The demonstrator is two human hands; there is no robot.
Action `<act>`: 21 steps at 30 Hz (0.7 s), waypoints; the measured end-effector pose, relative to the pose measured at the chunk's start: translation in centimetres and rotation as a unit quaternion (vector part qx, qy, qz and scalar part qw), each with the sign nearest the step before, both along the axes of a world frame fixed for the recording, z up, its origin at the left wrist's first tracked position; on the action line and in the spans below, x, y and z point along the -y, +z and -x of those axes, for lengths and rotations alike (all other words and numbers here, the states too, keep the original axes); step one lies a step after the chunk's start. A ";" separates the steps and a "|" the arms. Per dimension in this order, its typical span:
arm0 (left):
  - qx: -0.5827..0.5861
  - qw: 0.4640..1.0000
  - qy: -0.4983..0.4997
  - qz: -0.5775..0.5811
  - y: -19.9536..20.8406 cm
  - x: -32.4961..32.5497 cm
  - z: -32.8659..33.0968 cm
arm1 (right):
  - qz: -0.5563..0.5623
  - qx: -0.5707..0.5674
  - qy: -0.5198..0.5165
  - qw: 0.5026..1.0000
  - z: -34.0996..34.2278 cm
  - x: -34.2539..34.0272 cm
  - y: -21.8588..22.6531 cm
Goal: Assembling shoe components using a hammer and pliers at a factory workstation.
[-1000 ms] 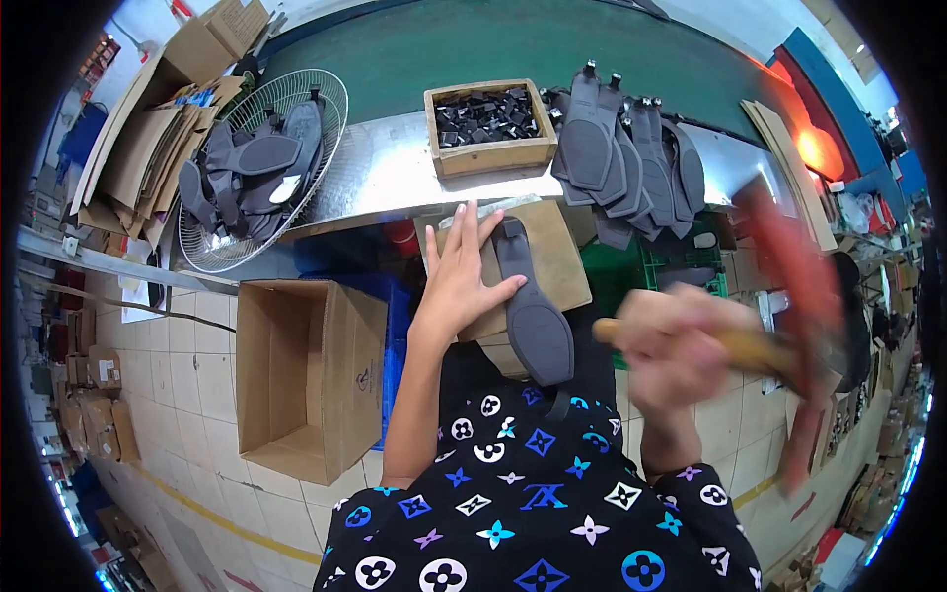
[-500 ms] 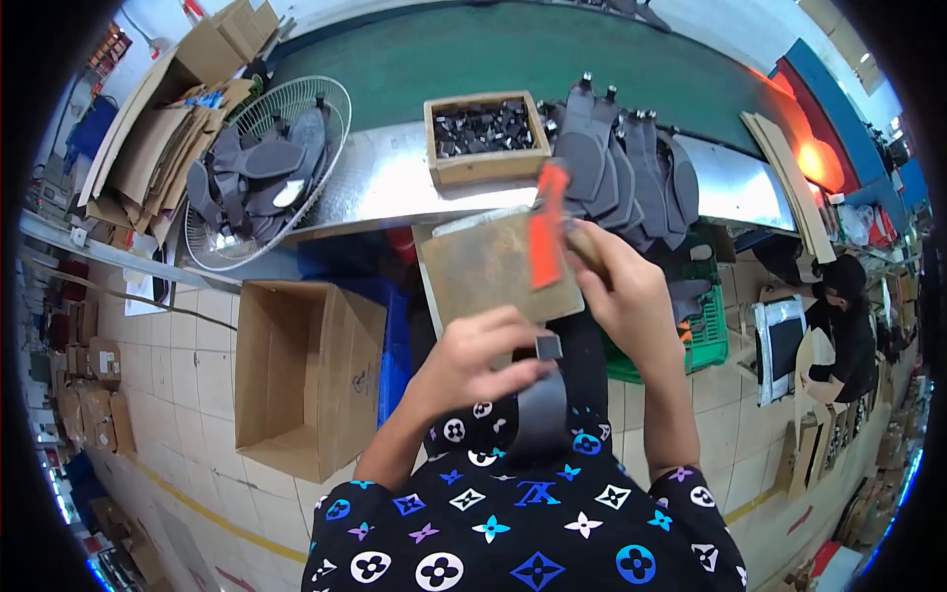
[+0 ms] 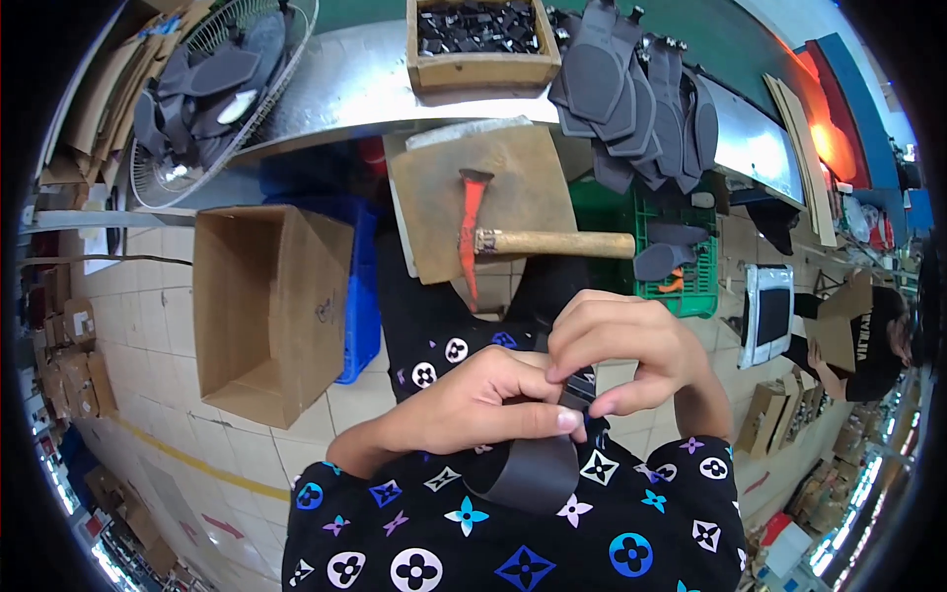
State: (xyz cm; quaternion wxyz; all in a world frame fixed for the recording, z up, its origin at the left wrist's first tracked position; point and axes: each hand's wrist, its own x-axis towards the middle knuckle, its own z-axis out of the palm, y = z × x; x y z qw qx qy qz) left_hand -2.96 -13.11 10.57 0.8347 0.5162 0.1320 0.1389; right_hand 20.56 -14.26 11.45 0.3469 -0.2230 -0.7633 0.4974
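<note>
Both my hands are together low in front of my shirt, on a dark grey strap (image 3: pixel 538 474) with a small black buckle (image 3: pixel 580 387) at its end. My left hand (image 3: pixel 483 400) pinches the strap just below the buckle, its thumb lying along the top. Fingers curled, my right hand (image 3: pixel 631 350) grips the buckle from the other side, hiding part of it. The strap's free part curves down against my shirt. Beyond my hands, a hammer (image 3: pixel 552 244) with a red head and wooden handle lies on a worn square board (image 3: pixel 424 212), touched by neither hand.
A wooden box (image 3: pixel 483 74) of small black buckles stands on the metal bench (image 3: pixel 355 79). Grey strap pieces (image 3: pixel 602 79) hang over its edge. A wire basket (image 3: pixel 301 49), an open carton (image 3: pixel 296 326) and a green crate (image 3: pixel 705 276) surround me. Another person (image 3: pixel 868 331) works far right.
My right hand has let go of the hammer, which now lies on the board, and has come down to the buckle. The strap and left hand have drawn nearer my body.
</note>
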 end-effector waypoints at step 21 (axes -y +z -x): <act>0.117 0.975 -0.175 -0.068 -0.5 0.4 -0.8 | -0.033 -0.049 0.090 0.994 1.3 1.9 1.6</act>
